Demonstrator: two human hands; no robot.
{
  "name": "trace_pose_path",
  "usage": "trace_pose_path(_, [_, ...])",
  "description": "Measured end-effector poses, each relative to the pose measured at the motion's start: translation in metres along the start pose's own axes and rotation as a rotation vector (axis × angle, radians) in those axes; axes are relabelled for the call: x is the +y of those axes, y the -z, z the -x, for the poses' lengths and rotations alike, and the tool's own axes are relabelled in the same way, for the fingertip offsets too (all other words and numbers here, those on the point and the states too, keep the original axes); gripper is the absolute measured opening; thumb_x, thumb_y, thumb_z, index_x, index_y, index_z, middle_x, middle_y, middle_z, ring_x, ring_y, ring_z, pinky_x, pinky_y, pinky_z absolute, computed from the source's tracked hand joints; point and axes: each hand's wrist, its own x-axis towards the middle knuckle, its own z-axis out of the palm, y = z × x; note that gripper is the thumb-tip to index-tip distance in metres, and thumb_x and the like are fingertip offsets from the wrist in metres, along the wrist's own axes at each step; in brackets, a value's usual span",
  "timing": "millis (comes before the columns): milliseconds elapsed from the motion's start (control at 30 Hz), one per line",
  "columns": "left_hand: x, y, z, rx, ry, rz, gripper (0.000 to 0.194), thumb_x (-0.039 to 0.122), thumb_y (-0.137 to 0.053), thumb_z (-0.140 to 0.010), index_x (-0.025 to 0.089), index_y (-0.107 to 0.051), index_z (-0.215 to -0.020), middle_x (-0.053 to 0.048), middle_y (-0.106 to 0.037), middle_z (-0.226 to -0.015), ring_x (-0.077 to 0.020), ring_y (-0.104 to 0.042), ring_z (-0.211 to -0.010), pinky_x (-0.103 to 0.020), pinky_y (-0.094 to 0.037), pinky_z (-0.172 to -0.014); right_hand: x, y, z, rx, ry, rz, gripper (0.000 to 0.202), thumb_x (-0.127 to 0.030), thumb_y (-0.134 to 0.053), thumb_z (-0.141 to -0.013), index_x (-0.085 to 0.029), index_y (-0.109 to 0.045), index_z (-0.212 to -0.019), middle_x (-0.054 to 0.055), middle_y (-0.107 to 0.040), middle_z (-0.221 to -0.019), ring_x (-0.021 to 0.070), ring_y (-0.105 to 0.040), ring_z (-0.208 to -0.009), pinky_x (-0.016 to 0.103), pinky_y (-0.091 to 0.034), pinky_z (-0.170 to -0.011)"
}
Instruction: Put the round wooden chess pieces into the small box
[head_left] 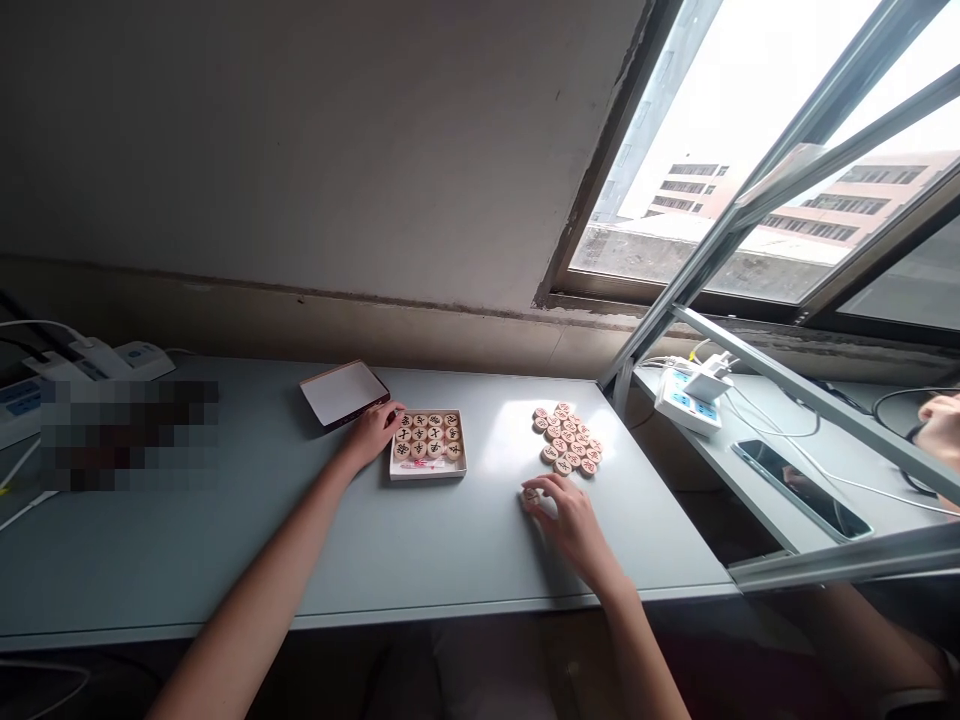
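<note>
Round wooden Chinese chess pieces with dark characters sit in rows inside a shallow white box (463,472) at mid-table. A small bag with red print lies along the box's near side. At the box's upper left corner, my left hand (373,432) has its fingers curled against the rim. To the right, my right hand (568,520) is closed with thumb and fingers around one Chinese chess piece (531,496), low at the tabletop. Just beyond it lies a loose cluster of Chinese chess pieces (570,437), several with red characters.
The box lid (343,392) lies upturned behind my left hand. Power strips (112,360) with cables stand at the far left. A metal frame (679,285) rises at the table's right. Beyond it are another power strip (686,402), a phone (802,488) and another person's hand (941,430).
</note>
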Motion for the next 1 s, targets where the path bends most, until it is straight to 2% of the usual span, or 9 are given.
trace_pose_path(100, [0.000,0.000,0.000,-0.002,0.000,0.002,0.028,0.031,-0.038,-0.087,0.017,-0.060,-0.098,-0.007,-0.066,-0.090,-0.0210,-0.061,-0.083,-0.031,-0.045,-0.078,-0.030,0.002,-0.015,-0.089,0.068,-0.154,0.020,-0.040,-0.049,-0.089,-0.028,-0.060,-0.100,0.002,-0.064,-0.099,0.0179,-0.058,-0.092,0.033,-0.040,-0.084])
trace_pose_path(167, [-0.001,-0.001,0.000,0.003,0.003,0.000,0.028,0.031,-0.038,-0.087,0.017,-0.060,-0.098,-0.007,-0.066,-0.091,-0.0212,-0.061,-0.085,-0.031,-0.045,-0.078,-0.055,-0.004,-0.033,-0.107,0.141,-0.236,0.022,-0.043,-0.048,-0.089,-0.029,-0.060,-0.102,0.001,-0.064,-0.101,0.0170,-0.057,-0.095,0.033,-0.037,-0.087])
trace_pose_path(333, [-0.004,-0.003,0.001,0.001,-0.007,0.004,0.029,0.031,-0.037,-0.088,0.016,-0.059,-0.100,-0.008,-0.066,-0.094,-0.0217,-0.061,-0.087,-0.032,-0.045,-0.080,-0.099,-0.045,-0.083,-0.167,0.308,-0.265,0.017,-0.035,-0.053,-0.088,-0.027,-0.059,-0.101,0.000,-0.064,-0.101,0.0155,-0.055,-0.095,0.031,-0.034,-0.084])
trace_pose_path(467, [-0.004,-0.004,0.001,0.006,-0.010,0.020,0.029,0.030,-0.036,-0.088,0.017,-0.059,-0.100,-0.008,-0.066,-0.096,-0.0219,-0.060,-0.092,-0.033,-0.045,-0.084,-0.104,-0.068,-0.092,-0.098,0.347,-0.077,0.020,-0.032,-0.060,-0.084,-0.026,-0.059,-0.103,0.003,-0.062,-0.105,0.0201,-0.051,-0.100,0.033,-0.032,-0.082])
trace_pose_path(600, [-0.005,-0.005,-0.001,0.003,-0.004,0.016,0.027,0.029,-0.038,-0.087,0.017,-0.059,-0.099,-0.007,-0.066,-0.097,-0.0219,-0.061,-0.092,-0.033,-0.045,-0.083,-0.099,-0.068,-0.082,-0.008,0.301,0.036,0.014,-0.034,-0.053,-0.088,-0.024,-0.060,-0.095,0.004,-0.062,-0.101,0.0206,-0.050,-0.099,0.036,-0.029,-0.084])
trace_pose_path(667, [-0.006,-0.007,-0.002,-0.004,0.005,0.005,0.027,0.029,-0.038,-0.087,0.018,-0.059,-0.099,-0.007,-0.067,-0.096,-0.0216,-0.061,-0.092,-0.032,-0.045,-0.083,-0.098,-0.066,-0.080,0.011,0.279,0.062,0.017,-0.034,-0.051,-0.089,-0.024,-0.059,-0.101,0.004,-0.061,-0.103,0.0205,-0.049,-0.100,0.036,-0.029,-0.085])
trace_pose_path(767, [-0.009,-0.011,-0.004,-0.005,0.014,-0.015,0.027,0.028,-0.037,-0.088,0.018,-0.059,-0.098,-0.007,-0.066,-0.097,-0.0213,-0.060,-0.092,-0.032,-0.045,-0.082,-0.100,-0.066,-0.087,-0.005,0.291,0.065,0.024,-0.032,-0.053,-0.089,-0.029,-0.057,-0.112,0.003,-0.061,-0.109,0.0202,-0.048,-0.103,0.034,-0.029,-0.082])
trace_pose_path(900, [-0.010,-0.012,-0.003,0.004,0.032,-0.027,0.026,0.028,-0.038,-0.088,0.019,-0.060,-0.099,-0.006,-0.066,-0.097,-0.0212,-0.060,-0.092,-0.031,-0.045,-0.083,-0.102,-0.068,-0.100,-0.072,0.318,0.048,0.013,-0.030,-0.055,-0.088,-0.031,-0.067,-0.093,0.000,-0.064,-0.102,0.0189,-0.050,-0.098,0.034,-0.028,-0.079])
trace_pose_path(1000, [-0.008,-0.010,-0.003,0.006,0.035,-0.023,0.026,0.028,-0.038,-0.088,0.019,-0.060,-0.099,-0.006,-0.066,-0.096,-0.0208,-0.060,-0.090,-0.031,-0.045,-0.082,-0.101,-0.069,-0.105,-0.094,0.271,0.032,0.013,-0.034,-0.056,-0.087,-0.030,-0.068,-0.091,0.001,-0.064,-0.100,0.0191,-0.050,-0.095,0.033,-0.028,-0.076])
